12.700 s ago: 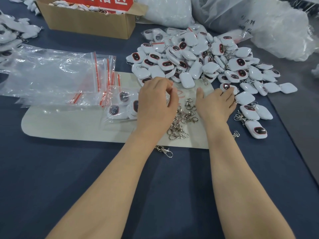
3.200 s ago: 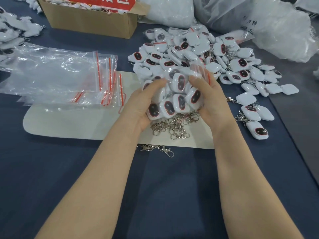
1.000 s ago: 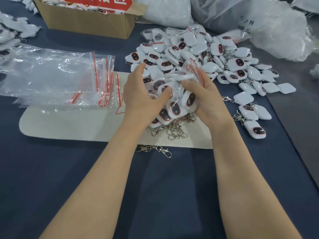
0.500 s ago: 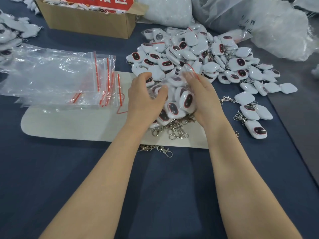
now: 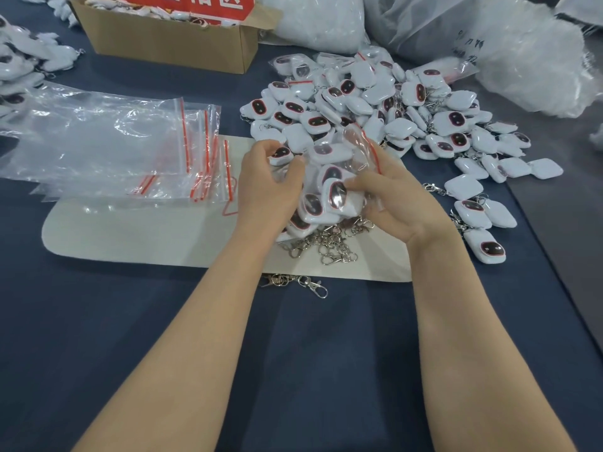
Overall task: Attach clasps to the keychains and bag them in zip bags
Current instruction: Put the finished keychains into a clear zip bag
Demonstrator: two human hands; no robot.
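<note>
A red label [image 5: 186, 4] lies over the open top of the cardboard box [image 5: 169, 44] at the far left of the counter [image 5: 65, 321]. It carries a row of large white Chinese characters, cut off by the picture's upper edge so that only their lower parts show. The last one on the right reads as 区; the others cannot be made out. On the big translucent plastic sack [image 5: 424, 24] at the far right, dark handwritten marks [image 5: 470, 48] are too blurred to read.

White keychains [image 5: 385, 102] with dark red-rimmed ovals, red-striped clear bags [image 5: 107, 148], navy tablecloth [image 5: 130, 321].
</note>
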